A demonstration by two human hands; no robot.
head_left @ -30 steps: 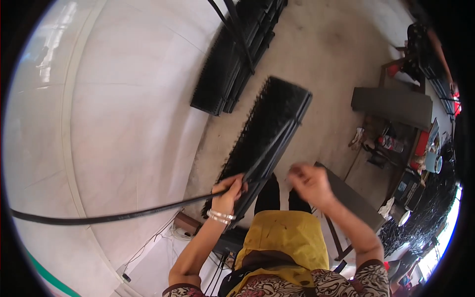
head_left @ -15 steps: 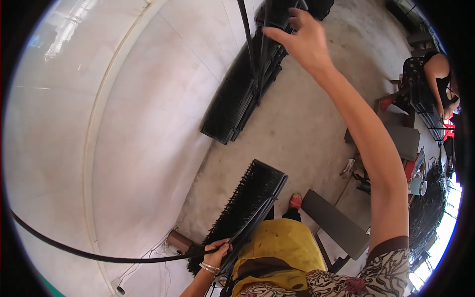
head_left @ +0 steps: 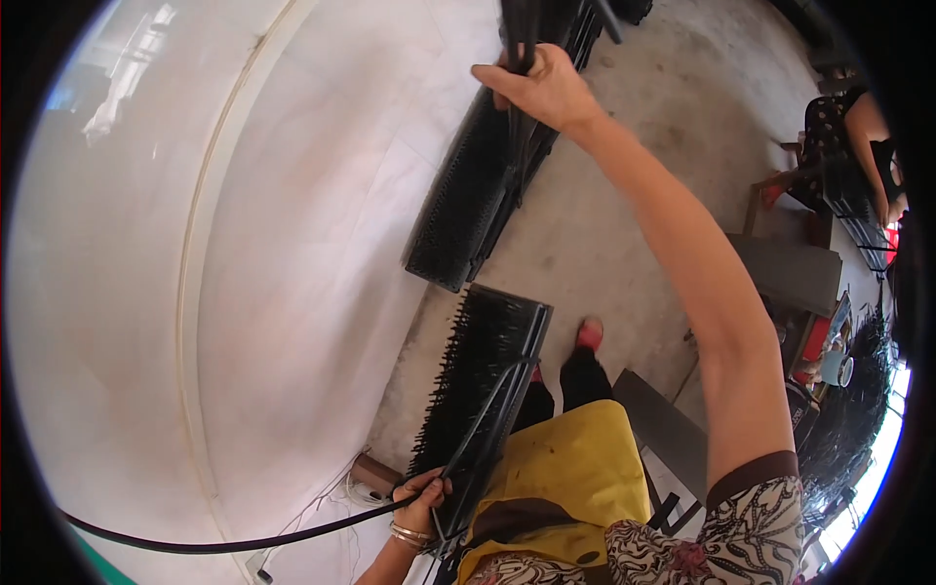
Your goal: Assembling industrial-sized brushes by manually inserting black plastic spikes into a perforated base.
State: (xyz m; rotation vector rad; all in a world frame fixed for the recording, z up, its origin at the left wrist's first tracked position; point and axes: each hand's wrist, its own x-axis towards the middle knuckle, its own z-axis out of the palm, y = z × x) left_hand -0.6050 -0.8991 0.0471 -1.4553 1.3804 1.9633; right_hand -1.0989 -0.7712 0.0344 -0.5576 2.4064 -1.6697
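A long black bundle with a spiky, toothed side (head_left: 468, 361) stands tilted in front of my body. At its near end, my left hand (head_left: 424, 490), with bangles on its wrist, is closed around a thin black strap (head_left: 283, 539). One length of the strap curves off to the left, while another part runs up along the bundle. My right hand (head_left: 541, 88) reaches far forward, its fingers wrapped round dark straps (head_left: 520, 29). They hang over a second black spiky stack (head_left: 458, 214) lying along the wall.
A white wall (head_left: 292, 244) rises on the left. Grey boards (head_left: 663, 429) and a yellow apron (head_left: 565, 453) are close to me. Off to the right, another person (head_left: 863, 136) handles black strips. A tangled black heap (head_left: 848, 429) and a pale blue cup (head_left: 836, 369) are there too.
My right hand has moved down and left and closed on the hanging straps. The bundle in front of me stands more upright, and one foot has stepped forward.
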